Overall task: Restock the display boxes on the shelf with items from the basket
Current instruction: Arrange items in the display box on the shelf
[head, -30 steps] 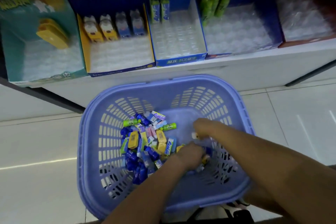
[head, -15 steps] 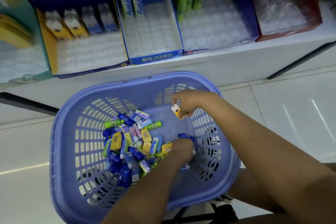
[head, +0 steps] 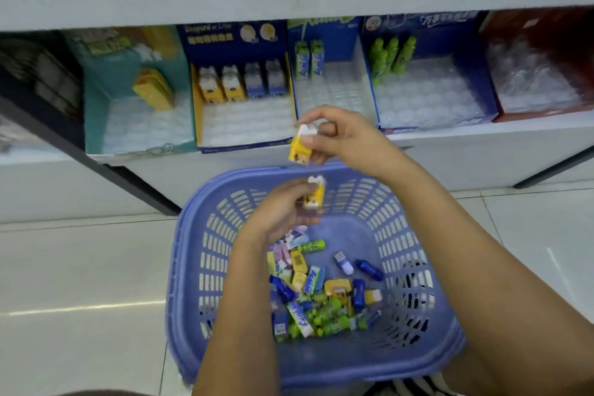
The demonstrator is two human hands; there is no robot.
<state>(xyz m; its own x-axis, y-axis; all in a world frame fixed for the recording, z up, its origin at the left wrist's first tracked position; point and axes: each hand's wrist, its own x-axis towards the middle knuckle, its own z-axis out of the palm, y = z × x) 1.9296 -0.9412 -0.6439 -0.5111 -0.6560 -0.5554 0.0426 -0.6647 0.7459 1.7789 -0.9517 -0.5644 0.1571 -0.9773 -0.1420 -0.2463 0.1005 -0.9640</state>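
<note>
A blue plastic basket (head: 193,267) stands on the floor below me with several small packets (head: 308,292) piled in it. My right hand (head: 347,135) pinches a yellow-and-white packet (head: 300,146) above the basket's far rim, in front of the shelf. My left hand (head: 283,209) grips a second yellow-and-white packet (head: 315,194) just over the basket. On the shelf, the navy and yellow display box (head: 244,112) holds matching yellow and blue packets (head: 241,83) in its back row.
Beside it stand a teal box (head: 96,112) with yellow packs, a blue box (head: 334,87) with two tall packets, a blue box (head: 430,90) with green bottles and a red box (head: 543,74). A dark shelf post (head: 106,167) slants at left. White tiled floor surrounds the basket.
Both hands have come up out of the basket, each with a yellow-and-white packet. The right hand has risen toward the shelf. The view has tilted up, showing the upper shelf.
</note>
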